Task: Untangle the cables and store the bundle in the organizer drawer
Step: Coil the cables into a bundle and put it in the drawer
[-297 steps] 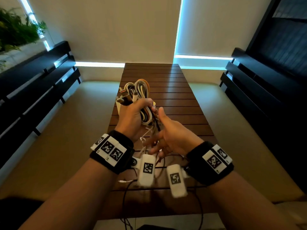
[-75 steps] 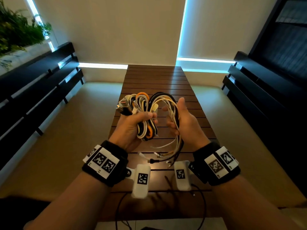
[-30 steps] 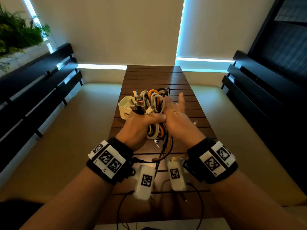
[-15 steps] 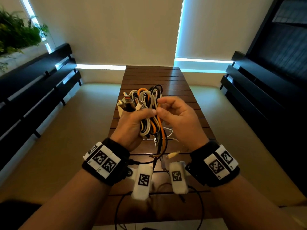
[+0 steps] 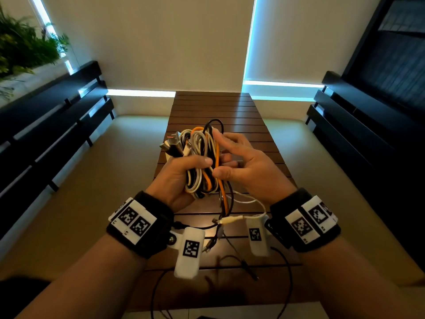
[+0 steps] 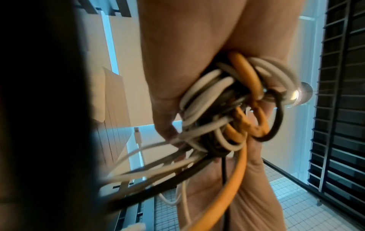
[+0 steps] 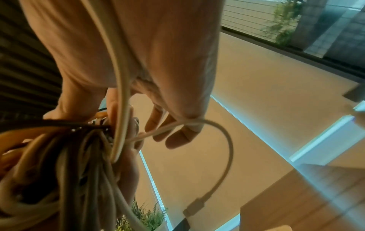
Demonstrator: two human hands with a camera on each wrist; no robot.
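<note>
A cable bundle (image 5: 200, 157) of white, orange and black loops is held upright above the wooden table (image 5: 207, 107). My left hand (image 5: 184, 173) grips its middle, thumb across the front. My right hand (image 5: 232, 157) is at the bundle's right side: its thumb presses on the orange cable (image 5: 208, 180), its index finger reaches the top loops, and its other fingers curl behind the strands. USB plugs (image 5: 171, 143) stick out at the upper left. Loose ends (image 5: 227, 217) dangle below. In the right wrist view a white cable (image 7: 221, 140) loops past my thumb. The organizer is hidden behind my left hand.
Dark slatted benches stand to the left (image 5: 50, 116) and right (image 5: 358, 116) of the narrow table. A green plant (image 5: 23, 47) sits at the far left. Thin black wires (image 5: 243, 263) from the wrist cameras lie on the near table end.
My right hand has spread its fingers, raising the index finger to the top loops and moving the thumb lower on the strands. The left hand keeps its grip on the bundle.
</note>
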